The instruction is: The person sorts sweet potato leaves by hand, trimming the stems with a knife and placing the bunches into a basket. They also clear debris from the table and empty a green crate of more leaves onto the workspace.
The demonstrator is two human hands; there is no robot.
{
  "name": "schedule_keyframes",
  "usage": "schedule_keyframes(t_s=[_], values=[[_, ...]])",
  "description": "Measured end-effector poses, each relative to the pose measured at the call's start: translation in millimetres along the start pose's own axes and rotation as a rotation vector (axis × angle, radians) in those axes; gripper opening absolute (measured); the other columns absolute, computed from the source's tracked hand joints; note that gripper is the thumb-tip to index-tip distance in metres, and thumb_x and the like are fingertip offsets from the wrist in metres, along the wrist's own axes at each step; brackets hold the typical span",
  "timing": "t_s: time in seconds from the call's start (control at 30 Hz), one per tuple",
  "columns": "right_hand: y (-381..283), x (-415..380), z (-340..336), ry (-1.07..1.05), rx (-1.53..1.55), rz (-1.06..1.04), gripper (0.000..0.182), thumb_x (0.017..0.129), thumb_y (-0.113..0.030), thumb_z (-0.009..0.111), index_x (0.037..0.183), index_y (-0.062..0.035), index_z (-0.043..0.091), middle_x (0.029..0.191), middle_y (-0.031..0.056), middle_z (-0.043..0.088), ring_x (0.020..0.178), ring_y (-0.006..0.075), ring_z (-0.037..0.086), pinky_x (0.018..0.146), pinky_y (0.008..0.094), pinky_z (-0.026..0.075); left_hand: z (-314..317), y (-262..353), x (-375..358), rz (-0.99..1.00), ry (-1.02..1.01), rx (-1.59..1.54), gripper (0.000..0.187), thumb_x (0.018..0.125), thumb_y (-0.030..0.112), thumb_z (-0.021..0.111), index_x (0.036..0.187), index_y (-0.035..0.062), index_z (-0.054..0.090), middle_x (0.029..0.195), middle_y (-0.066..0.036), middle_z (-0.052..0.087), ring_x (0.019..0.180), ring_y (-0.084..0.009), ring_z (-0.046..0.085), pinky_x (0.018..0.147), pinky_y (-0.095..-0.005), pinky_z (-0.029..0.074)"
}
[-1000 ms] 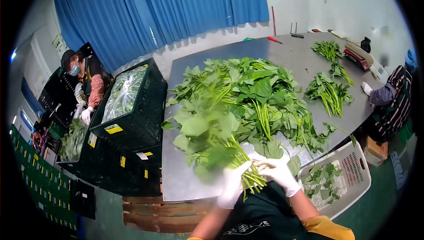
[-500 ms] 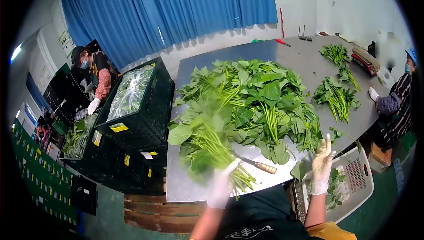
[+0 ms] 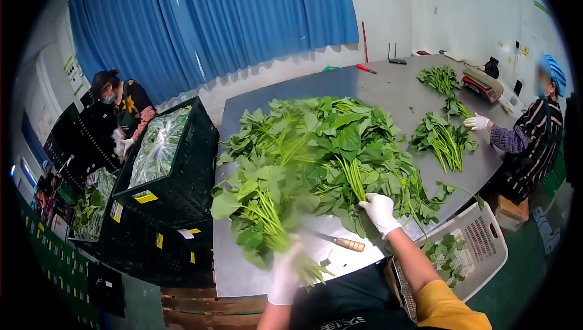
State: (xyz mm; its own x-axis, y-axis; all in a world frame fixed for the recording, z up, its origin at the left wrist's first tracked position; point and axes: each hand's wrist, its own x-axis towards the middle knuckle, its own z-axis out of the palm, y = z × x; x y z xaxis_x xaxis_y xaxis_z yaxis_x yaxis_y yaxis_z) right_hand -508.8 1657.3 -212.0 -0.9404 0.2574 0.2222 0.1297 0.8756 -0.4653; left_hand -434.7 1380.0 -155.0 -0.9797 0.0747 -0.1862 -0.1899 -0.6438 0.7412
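White-gloved and slightly blurred, my left hand (image 3: 285, 274) is wrapped round the stems of a bunch of leafy greens (image 3: 264, 208) at the table's near left. My right hand (image 3: 379, 211), also gloved in white, has its fingers closed on green stems (image 3: 351, 178) at the front of the large heap of greens (image 3: 358, 136). Between my hands a knife with a wooden handle (image 3: 349, 244) lies on the metal table (image 3: 243, 281).
Dark crates (image 3: 182, 178) with bagged greens (image 3: 159, 148) stand left, beside a person (image 3: 130, 108). Another person (image 3: 537, 129) reaches toward smaller bunches (image 3: 443, 142) at right. A scale (image 3: 480, 89) lies behind. A white basket (image 3: 486, 257) with leaves stands near right.
My right hand has moved left from above the basket to the heap and closed on stems. The view has shifted slightly. The person at right has moved a hand nearer the smaller bunches.
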Motion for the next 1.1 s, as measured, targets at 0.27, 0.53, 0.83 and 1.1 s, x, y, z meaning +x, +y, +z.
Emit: schedule_keyframes(t_s=[0.27,0.53,0.83,1.1], values=[[23,-5,-41,0.056,0.874,0.244,0.022,0.077,-0.011,0.063,0.093,0.0027,0.069,0.07,0.0077,0.067,0.048,0.0103,0.055,0.048,0.0251,0.043,9,-5,-3,-0.022,0.01,0.07,0.02,0.082,0.008,0.063,0.099,0.0076,0.053,0.083,0.0,0.051,0.073,-0.0125,0.054,0.063,-0.0271,0.045],[-38,-33,-85,0.038,1.21,0.233,0.023,0.086,-0.007,0.052,0.102,0.0014,0.066,0.081,0.0058,0.069,0.052,0.0038,0.051,0.048,0.0163,0.035,9,-13,-2,0.066,0.095,0.116,0.019,0.081,0.005,0.063,0.097,0.0033,0.053,0.075,-0.009,0.059,0.068,-0.0188,0.058,0.064,-0.0295,0.048],[-73,-89,-49,-0.232,1.177,0.147,0.029,0.083,-0.007,0.059,0.11,0.0032,0.062,0.087,0.0072,0.069,0.057,0.0055,0.054,0.054,0.0213,0.046,24,-7,-5,0.073,0.162,0.189,0.022,0.079,0.002,0.064,0.099,0.0,0.055,0.091,-0.012,0.063,0.079,-0.0213,0.063,0.07,-0.0292,0.05],[-95,-119,-45,0.313,0.221,-0.544,0.018,0.075,-0.011,0.067,0.093,-0.0082,0.068,0.077,0.0068,0.066,0.057,0.02,0.062,0.051,0.0292,0.047,43,-11,-7,0.074,0.079,0.131,0.026,0.077,-0.005,0.064,0.102,0.0,0.058,0.093,-0.008,0.063,0.078,-0.0163,0.06,0.069,-0.0288,0.048]])
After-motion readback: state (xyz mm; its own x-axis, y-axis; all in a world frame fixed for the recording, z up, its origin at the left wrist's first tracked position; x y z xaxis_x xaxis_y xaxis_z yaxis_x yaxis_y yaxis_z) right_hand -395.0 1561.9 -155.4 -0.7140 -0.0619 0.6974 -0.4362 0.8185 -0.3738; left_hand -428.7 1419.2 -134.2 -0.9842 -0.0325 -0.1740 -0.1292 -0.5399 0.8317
